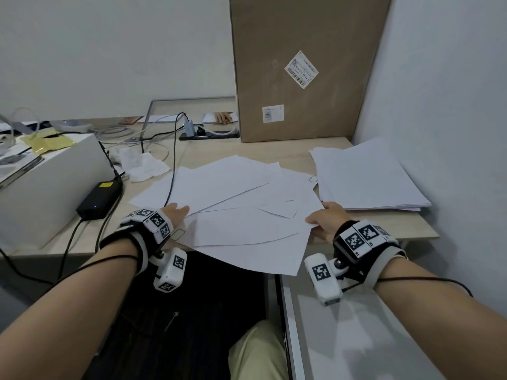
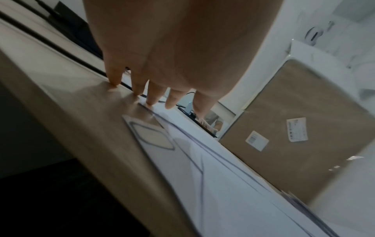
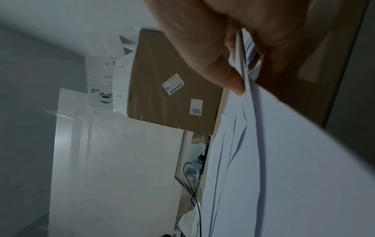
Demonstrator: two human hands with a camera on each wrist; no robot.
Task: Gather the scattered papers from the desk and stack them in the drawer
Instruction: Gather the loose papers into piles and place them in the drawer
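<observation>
A fan of loose white papers (image 1: pixel 247 204) lies on the table (image 1: pixel 274 152), its near edge hanging over the table's front above the open drawer (image 1: pixel 343 338). The right hand (image 1: pixel 327 220) pinches the right edge of the sheets between thumb and fingers. The left hand (image 1: pixel 175 212) is released, fingers straight, tips pressing the table and the papers' left edge. A neater paper stack (image 1: pixel 367 176) sits far right, beside a tall cardboard box (image 1: pixel 301 67).

Two hands (image 1: pixel 175 212), two paper piles (image 1: pixel 247 204)
</observation>
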